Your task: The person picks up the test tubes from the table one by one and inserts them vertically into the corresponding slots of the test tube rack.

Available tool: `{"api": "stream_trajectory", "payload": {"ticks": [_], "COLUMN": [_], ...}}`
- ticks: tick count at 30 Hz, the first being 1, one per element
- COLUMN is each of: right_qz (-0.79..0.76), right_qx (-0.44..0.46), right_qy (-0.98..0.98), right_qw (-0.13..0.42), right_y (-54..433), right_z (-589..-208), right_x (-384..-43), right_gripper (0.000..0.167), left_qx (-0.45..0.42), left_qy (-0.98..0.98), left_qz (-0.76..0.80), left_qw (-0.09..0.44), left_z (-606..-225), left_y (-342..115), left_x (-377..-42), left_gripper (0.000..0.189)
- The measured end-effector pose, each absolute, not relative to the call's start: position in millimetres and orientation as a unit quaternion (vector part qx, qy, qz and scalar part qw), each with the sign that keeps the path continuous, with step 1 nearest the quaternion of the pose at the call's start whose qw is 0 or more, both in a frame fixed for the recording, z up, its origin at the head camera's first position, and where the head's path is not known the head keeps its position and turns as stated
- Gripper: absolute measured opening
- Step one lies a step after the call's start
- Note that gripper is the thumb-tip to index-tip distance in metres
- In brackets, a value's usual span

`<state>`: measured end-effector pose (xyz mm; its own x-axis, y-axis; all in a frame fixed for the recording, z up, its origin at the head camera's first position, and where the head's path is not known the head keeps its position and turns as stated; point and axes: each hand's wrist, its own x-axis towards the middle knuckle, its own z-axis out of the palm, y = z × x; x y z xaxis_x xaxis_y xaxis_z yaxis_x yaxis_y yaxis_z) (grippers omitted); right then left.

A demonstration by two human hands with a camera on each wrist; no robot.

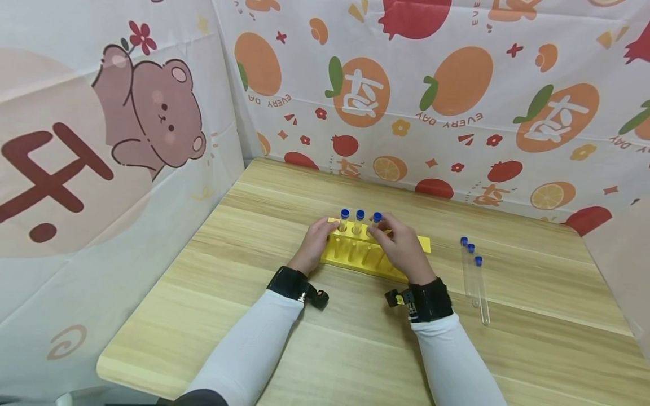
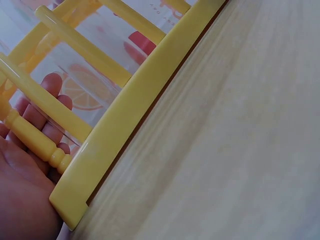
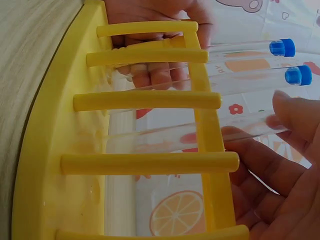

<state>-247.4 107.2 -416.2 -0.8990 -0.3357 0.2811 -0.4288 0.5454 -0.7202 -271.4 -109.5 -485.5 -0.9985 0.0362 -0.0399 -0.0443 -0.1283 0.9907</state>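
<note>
A yellow test tube rack (image 1: pixel 350 264) stands on the table. My left hand (image 1: pixel 312 246) grips its left end; in the left wrist view, the fingers (image 2: pixel 50 107) curl behind the end post (image 2: pixel 35 140). Two clear test tubes with blue caps, the left one (image 1: pixel 345 213) and the middle one (image 1: pixel 360 215), stand in the rack's left holes. My right hand (image 1: pixel 404 251) pinches a third test tube (image 3: pixel 250 126) just below its blue cap (image 1: pixel 377 216). That tube's lower part passes down through the rack's top plate, beside the other two.
Three more blue-capped test tubes (image 1: pixel 482 293) lie side by side on the table (image 1: pixel 345 349), right of the rack. A fruit-printed cloth (image 1: pixel 431 141) hangs behind the table, and a bear-printed cloth (image 1: pixel 167 118) hangs at the left.
</note>
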Motion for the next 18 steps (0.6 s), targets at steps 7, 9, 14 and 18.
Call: {"api": "stream_trajectory", "payload": {"ticks": [7, 9, 14, 18], "right_qz": [0.434, 0.438, 0.436, 0.434], "right_qx": [0.204, 0.200, 0.198, 0.202], "right_qy": [-0.875, -0.874, -0.876, -0.876], "right_qw": [0.061, 0.062, 0.064, 0.066], "right_y": [108.3, 108.3, 108.1, 107.8], "right_z": [-420.8, -421.4, -421.9, -421.6], "right_x": [-250.5, -251.0, -251.5, -251.0], "right_gripper": [0.023, 0.023, 0.024, 0.025], "left_qx": [-0.012, -0.012, -0.008, -0.008], "left_qy": [0.663, 0.664, 0.662, 0.662], "left_qz": [0.748, 0.747, 0.749, 0.749], "left_qw": [0.032, 0.032, 0.030, 0.028], "left_z": [-483.2, -482.6, -481.8, -482.2], "left_y": [-108.6, -108.3, -108.0, -107.9], "left_x": [-270.8, -270.4, -269.8, -269.8], "left_gripper": [0.033, 0.030, 0.024, 0.024]}}
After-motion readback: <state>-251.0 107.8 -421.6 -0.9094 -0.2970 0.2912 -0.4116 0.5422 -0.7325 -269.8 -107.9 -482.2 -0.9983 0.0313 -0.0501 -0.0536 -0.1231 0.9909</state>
